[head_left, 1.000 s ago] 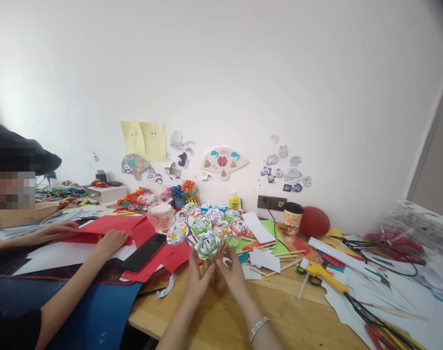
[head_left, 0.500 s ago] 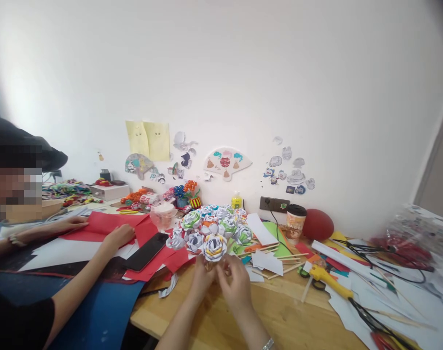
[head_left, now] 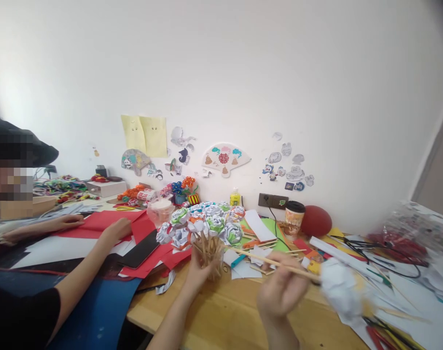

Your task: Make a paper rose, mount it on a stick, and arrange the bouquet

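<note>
A bunch of paper roses (head_left: 203, 221), white with coloured edges, stands on wooden sticks (head_left: 209, 248) in what looks like a small clear jar (head_left: 216, 273). My left hand (head_left: 195, 274) is closed round the left side of the jar, low against the sticks. To the right, my right hand (head_left: 283, 289) pinches the wooden stem of one paper rose (head_left: 341, 289). That rose lies sideways, its blurred head pointing right and the bare stick end pointing left toward the jar.
On the left a co-worker's hands (head_left: 117, 232) rest on red paper (head_left: 108, 218) beside a black phone (head_left: 143, 250). Behind the jar stand a lidded tub (head_left: 161, 211) and a yellow bottle (head_left: 235, 198). Rightward are a paper cup (head_left: 294, 218), red balloon (head_left: 316, 221), sticks and paper scraps.
My right hand has moved right, away from the bunch, with the yellow-edged rose, which has tipped from upright to sideways. My left hand stays at the jar. The view has shifted slightly.
</note>
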A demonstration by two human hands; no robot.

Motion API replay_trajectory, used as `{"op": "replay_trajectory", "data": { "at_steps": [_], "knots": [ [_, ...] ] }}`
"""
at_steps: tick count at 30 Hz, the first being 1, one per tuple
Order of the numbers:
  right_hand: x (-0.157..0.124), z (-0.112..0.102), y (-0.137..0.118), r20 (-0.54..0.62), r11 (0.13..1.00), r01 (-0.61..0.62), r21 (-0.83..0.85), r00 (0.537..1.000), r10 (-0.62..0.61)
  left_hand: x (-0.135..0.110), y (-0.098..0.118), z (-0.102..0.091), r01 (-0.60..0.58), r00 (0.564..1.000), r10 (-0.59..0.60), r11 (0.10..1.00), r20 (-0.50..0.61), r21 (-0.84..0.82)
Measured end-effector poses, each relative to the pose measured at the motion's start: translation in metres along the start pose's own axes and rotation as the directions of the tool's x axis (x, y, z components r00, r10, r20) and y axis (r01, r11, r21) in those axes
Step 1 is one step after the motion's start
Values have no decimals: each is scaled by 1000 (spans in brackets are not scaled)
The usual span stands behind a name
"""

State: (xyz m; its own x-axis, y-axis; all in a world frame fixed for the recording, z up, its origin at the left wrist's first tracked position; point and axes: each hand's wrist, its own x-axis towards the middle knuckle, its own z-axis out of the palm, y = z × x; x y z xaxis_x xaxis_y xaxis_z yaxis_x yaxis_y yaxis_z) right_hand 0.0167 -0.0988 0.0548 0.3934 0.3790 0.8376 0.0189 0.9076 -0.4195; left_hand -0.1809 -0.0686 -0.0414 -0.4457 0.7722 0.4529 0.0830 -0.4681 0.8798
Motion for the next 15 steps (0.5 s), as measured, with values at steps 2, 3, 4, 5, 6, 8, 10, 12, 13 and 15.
{"op": "replay_trajectory", "data": {
  "at_steps": [2,3,4,5,6,8,10,12,13,15],
  "knots": [
    [15,-9,-4,-218,996,-15,91,975,34,0,2,-1,0,1000,0,999,11,-37],
    [21,-10,-3,-267,992,-29,121,962,61,0,5,-1,10,1000,-9,999,13,-45],
    [25,-10,0,-257,990,-56,132,962,89,-1,7,-1,26,1000,-25,999,11,-46],
    [27,-7,4,-189,988,-97,121,975,119,-1,8,0,44,999,-44,998,9,-44],
    [27,-3,11,-93,984,-147,96,983,156,-2,9,0,63,998,-63,997,5,-33],
    [21,6,27,127,970,-241,23,963,237,-3,8,0,88,996,-88,996,-6,-1],
    [10,16,42,304,965,-260,-40,916,260,-3,5,1,90,996,-90,996,2,18],
    [-2,22,55,416,976,-194,-94,883,216,-4,3,3,78,997,-79,997,28,26],
    [-8,24,59,451,982,-153,-115,872,189,-4,4,5,77,996,-78,997,39,25],
    [-18,26,65,498,986,-76,-148,856,141,-4,7,8,94,995,-96,995,43,26]
  ]
}}
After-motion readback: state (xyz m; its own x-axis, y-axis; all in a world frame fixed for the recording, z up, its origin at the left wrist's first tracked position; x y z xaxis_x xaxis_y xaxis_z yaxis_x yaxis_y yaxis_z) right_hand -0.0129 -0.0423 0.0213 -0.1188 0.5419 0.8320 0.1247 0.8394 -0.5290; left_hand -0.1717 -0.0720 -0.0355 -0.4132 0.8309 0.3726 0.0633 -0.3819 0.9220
